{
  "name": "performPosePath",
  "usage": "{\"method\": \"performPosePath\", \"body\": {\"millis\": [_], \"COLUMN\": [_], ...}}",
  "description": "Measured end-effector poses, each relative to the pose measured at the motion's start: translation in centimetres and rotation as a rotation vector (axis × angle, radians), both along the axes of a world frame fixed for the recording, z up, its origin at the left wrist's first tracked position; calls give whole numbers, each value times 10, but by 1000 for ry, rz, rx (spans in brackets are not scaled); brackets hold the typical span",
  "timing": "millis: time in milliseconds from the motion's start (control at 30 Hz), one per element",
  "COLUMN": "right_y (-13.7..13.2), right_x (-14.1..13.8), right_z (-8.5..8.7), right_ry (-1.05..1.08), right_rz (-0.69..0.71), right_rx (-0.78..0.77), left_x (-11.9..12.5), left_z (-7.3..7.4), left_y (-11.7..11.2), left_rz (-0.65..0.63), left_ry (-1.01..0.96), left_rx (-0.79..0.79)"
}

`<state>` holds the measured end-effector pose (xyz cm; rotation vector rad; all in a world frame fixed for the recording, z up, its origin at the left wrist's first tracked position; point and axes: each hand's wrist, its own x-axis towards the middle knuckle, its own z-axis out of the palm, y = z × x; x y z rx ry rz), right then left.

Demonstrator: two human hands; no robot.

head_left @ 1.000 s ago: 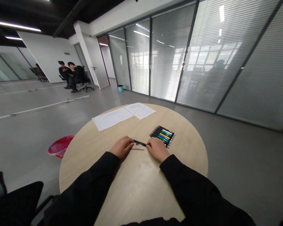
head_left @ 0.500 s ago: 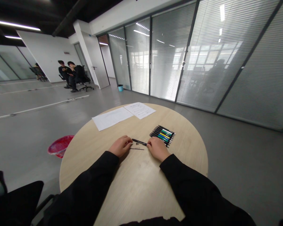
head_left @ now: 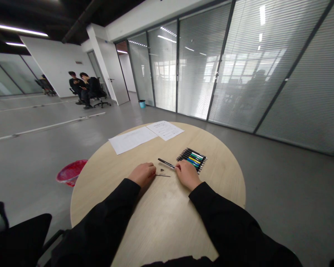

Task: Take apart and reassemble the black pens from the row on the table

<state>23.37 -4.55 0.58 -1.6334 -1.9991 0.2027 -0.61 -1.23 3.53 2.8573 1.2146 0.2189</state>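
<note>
My right hand (head_left: pixel 187 173) is closed on the end of a black pen barrel (head_left: pixel 166 163), which points up and left a little above the round wooden table (head_left: pixel 161 215). My left hand (head_left: pixel 143 173) rests on the table with fingers curled, its fingertips at the end of a thin refill (head_left: pixel 163 175) lying flat. A tiny dark pen part (head_left: pixel 162 170) lies between the two hands. Just right of my right hand is a neat row of several pens (head_left: pixel 192 159) with black, white, yellow, green and blue barrels.
Two white paper sheets (head_left: pixel 133 139) (head_left: pixel 165 130) lie at the table's far edge. A red basin (head_left: pixel 71 171) sits on the floor to the left. A black chair (head_left: pixel 19 233) is at lower left. Two people sit on chairs far off by the wall.
My left hand has let go of the pen barrel and drawn back to the thin refill. My right hand has lifted the barrel and swung it up and to the right.
</note>
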Motion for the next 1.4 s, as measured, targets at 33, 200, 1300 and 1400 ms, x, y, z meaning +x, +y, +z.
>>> {"method": "performPosePath", "body": {"millis": [33,200,1300,1400], "right_y": [0,0,4,4], "right_x": [0,2,5,5], "right_z": [0,1,-3,-3], "right_ry": [10,46,103,113], "right_rz": [-2,-12,-19,-14], "right_rx": [4,24,36,41], "left_x": [0,1,26,27], "left_z": [1,2,-6,-7], "left_y": [0,0,-23,-23], "left_rz": [-10,-33,-12,-23], "left_ry": [-1,-43,62,103], "left_rx": [-6,-41,45,52]}}
